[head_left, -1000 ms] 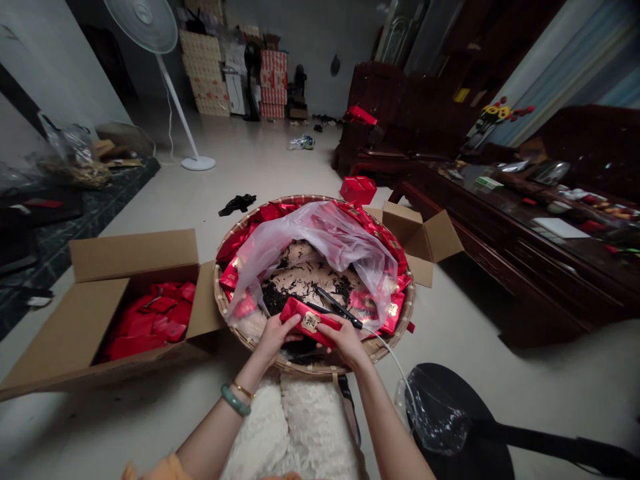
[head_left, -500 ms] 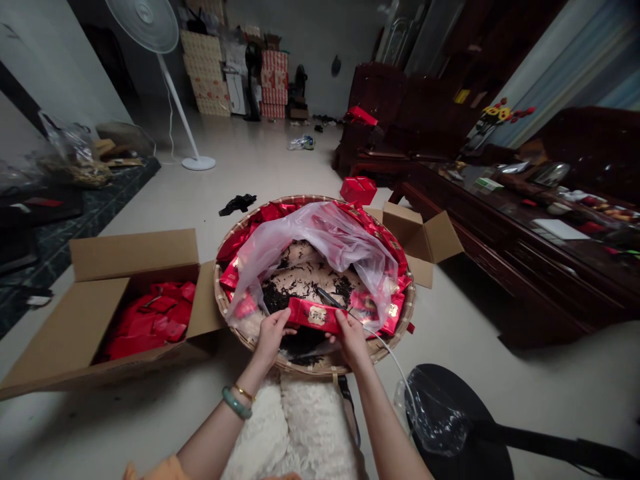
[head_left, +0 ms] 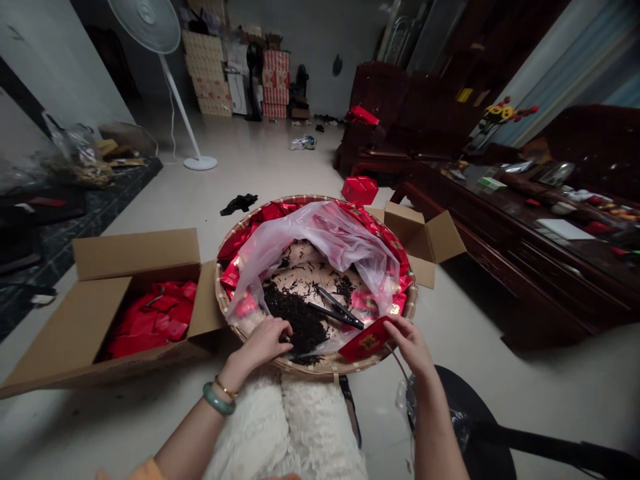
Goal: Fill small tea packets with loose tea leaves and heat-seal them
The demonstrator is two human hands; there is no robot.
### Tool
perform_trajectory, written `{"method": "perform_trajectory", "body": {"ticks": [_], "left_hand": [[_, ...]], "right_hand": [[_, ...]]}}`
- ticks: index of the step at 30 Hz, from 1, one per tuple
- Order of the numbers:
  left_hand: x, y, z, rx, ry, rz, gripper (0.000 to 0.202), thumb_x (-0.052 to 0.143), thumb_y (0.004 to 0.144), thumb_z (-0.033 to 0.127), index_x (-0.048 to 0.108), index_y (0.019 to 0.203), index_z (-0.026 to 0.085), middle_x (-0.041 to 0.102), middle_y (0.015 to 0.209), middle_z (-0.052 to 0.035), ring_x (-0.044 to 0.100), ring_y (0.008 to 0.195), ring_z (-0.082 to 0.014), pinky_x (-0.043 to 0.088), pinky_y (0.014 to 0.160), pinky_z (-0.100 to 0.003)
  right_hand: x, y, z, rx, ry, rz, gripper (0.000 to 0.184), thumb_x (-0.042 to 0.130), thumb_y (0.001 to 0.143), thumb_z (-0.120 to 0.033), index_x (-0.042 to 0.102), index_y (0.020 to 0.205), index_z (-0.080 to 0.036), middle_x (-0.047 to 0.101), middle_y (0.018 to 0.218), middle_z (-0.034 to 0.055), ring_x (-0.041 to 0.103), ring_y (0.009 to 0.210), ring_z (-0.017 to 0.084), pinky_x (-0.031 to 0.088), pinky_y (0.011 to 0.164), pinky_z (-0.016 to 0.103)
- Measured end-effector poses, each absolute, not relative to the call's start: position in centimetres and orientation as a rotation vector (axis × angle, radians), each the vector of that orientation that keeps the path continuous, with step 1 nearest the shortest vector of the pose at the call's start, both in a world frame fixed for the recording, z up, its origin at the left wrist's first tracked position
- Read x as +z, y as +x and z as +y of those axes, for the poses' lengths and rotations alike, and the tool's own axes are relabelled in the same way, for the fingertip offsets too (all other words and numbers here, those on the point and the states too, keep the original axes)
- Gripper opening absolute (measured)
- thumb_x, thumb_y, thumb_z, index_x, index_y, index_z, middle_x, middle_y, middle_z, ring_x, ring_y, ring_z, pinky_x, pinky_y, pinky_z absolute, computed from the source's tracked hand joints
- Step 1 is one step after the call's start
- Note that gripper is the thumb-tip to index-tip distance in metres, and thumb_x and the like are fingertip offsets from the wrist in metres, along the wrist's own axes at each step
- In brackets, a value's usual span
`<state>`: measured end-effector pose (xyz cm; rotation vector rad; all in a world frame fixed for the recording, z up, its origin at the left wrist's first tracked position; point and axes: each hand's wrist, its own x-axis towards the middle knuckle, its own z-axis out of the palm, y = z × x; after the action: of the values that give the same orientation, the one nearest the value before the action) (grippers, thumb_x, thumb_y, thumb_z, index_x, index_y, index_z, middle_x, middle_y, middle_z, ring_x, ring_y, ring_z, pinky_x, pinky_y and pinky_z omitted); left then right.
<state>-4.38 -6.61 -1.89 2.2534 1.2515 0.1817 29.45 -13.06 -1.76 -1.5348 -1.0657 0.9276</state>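
1. Grip: my right hand point(head_left: 411, 348) is closed on one corner of a red packet point(head_left: 367, 341), pinched between thumb and fingers. The packet juts out to the left, tilted, above the near rim of the basket.
2. My left hand point(head_left: 263, 343) is half curled, with nothing visible in it. Its fingertips point(head_left: 283, 330) are at the near edge of the loose black tea leaves point(head_left: 297, 320).
3. The tea leaves lie in a heap on a round woven bamboo basket point(head_left: 327, 368), with scattered bits on the weave beyond.
4. Black tongs point(head_left: 336, 315) lie in the basket just right of the heap. Red packets line the inner rim, and a translucent plastic bag point(head_left: 320, 240) drapes over the far half.
5. To my left, a cardboard box point(head_left: 135, 250) holds more red packets. A second cardboard box point(head_left: 425, 233) stands beyond the basket, on the right.
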Motion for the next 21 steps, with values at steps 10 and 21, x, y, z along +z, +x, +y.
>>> {"method": "perform_trajectory", "body": {"ticks": [10,21], "left_hand": [[-2.2,-3.9,-5.0,-0.226,2.51,1.173,0.021,0.076,0.06,0.03,0.07,0.078,0.021,0.067,0.08,-0.0071,0.062,0.083,-0.0242,0.043,0.073,-0.03],[-1.2,-3.4,-4.8,-0.268,2.545,1.076,0.012,0.064,0.065,0.016,0.071,0.074,0.021,0.069,0.078,-0.0091,0.064,0.075,-0.0242,0.045,0.066,-0.03]], "right_hand": [[0.2,29.6,-13.1,0.795,-1.686,-1.493,0.033,0.053,0.079,-0.045,0.067,0.087,-0.016,0.067,0.087,0.0082,0.062,0.079,0.02,0.05,0.07,0.029],[1.3,22.7,-14.4,0.612,-1.68,-1.718,0.023,0.048,0.087,-0.031,0.068,0.083,-0.02,0.066,0.079,0.0059,0.059,0.072,0.019,0.045,0.066,0.028]]}}
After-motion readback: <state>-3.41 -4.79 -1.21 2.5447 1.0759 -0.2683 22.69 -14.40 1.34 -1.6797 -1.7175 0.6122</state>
